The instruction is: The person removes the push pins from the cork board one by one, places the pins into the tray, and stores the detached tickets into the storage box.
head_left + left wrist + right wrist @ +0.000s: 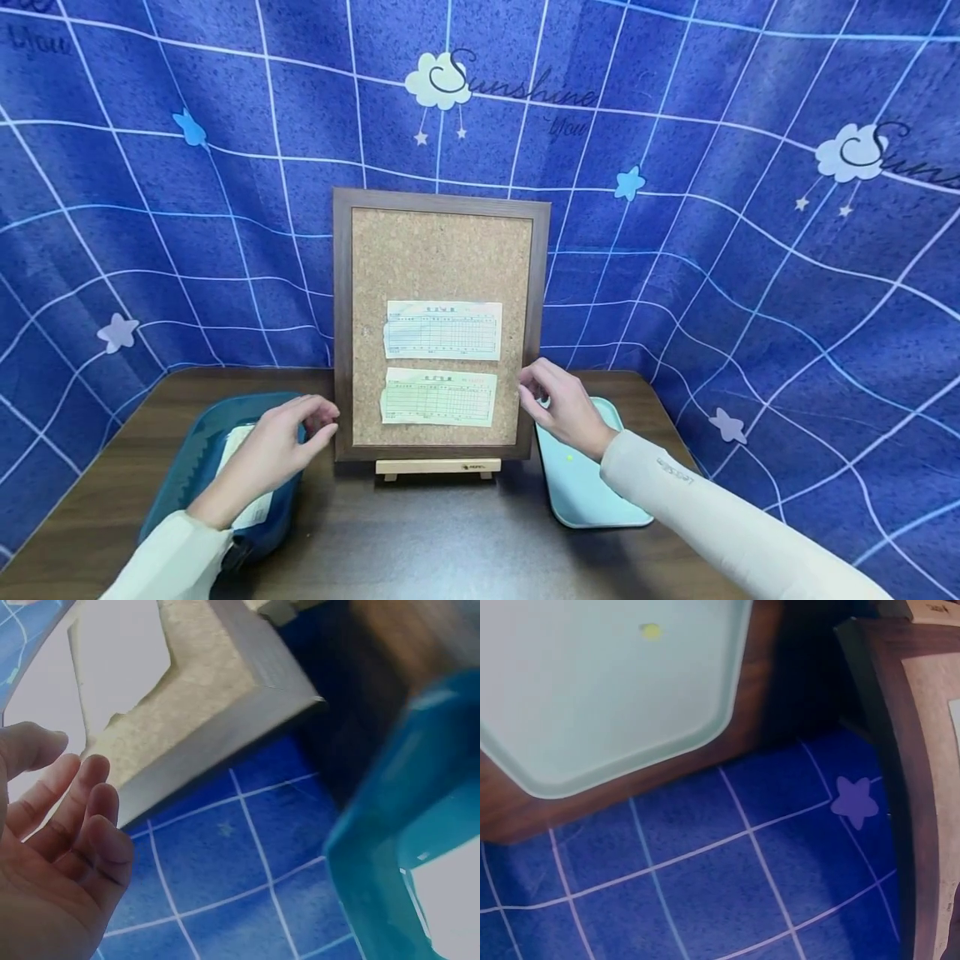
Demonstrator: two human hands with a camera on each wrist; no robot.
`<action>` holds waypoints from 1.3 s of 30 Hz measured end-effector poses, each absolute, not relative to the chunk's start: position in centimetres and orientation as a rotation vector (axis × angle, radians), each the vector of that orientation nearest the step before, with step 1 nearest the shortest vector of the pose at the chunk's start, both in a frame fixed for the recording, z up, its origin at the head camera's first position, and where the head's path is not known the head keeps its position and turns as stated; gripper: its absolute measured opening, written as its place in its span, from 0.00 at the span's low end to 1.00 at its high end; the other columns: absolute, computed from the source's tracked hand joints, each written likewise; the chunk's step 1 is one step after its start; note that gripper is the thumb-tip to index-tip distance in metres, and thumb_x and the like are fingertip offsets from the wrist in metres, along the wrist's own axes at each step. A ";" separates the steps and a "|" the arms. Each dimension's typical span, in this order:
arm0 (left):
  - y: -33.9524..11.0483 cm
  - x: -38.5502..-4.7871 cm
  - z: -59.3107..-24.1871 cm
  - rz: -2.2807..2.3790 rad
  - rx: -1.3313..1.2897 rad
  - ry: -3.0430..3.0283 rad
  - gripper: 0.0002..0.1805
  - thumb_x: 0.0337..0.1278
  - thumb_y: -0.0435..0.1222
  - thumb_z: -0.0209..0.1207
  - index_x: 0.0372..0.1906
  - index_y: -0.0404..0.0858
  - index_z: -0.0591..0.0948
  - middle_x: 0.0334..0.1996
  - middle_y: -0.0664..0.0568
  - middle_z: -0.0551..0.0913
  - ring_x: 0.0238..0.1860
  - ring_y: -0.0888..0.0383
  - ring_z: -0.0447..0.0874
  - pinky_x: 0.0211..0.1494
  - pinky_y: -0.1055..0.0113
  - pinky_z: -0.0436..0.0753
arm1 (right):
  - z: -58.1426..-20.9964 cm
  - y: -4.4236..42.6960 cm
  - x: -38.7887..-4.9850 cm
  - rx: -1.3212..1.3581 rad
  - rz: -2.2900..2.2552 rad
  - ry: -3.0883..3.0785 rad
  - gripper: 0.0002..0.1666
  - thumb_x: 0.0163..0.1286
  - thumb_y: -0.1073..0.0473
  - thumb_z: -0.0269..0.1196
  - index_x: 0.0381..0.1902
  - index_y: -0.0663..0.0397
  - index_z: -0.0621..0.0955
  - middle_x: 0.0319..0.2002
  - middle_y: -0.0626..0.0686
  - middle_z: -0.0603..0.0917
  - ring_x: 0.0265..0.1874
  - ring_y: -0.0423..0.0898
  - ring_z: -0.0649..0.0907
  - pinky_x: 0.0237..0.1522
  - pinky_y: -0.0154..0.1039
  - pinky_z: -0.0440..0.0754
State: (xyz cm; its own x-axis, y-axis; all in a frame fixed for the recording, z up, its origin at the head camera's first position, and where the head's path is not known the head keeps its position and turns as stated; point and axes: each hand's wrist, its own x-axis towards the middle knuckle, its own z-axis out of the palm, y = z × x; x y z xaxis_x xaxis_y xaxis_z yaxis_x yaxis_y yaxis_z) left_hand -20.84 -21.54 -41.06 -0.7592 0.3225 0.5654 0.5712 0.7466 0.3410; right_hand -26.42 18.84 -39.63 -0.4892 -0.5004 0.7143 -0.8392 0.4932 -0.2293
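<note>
A framed cork board (441, 258) stands upright on a small wooden easel (438, 467), with two printed paper slips, an upper one (442, 331) and a lower one (438, 397), on its surface. By the board's left edge is my left hand (262, 450), fingers loosely bent, holding nothing; in the left wrist view this hand (64, 855) has its palm and bent fingers showing beside the frame (225, 731). At the right edge my right hand (564, 404) hovers with loosely curled fingers and no visible object. Whether either hand touches the frame, I cannot tell.
Left of the board, a blue basket (176, 467) holds white paper (258, 510), partly under my left arm. A pale blue tray (581, 500) with a small yellow piece (652, 631) lies on the right. Behind the brown table (360, 542) hangs a blue patterned cloth (247, 208).
</note>
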 end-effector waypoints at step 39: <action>-16.9 -25.7 -37.0 -0.754 -0.553 -2.367 0.05 0.51 0.32 0.61 0.34 0.36 0.80 0.25 0.54 0.79 0.24 0.59 0.74 0.29 0.63 0.73 | -36.1 13.2 -28.0 1.094 0.649 -2.204 0.08 0.66 0.62 0.57 0.42 0.58 0.77 0.34 0.50 0.77 0.27 0.42 0.76 0.27 0.30 0.74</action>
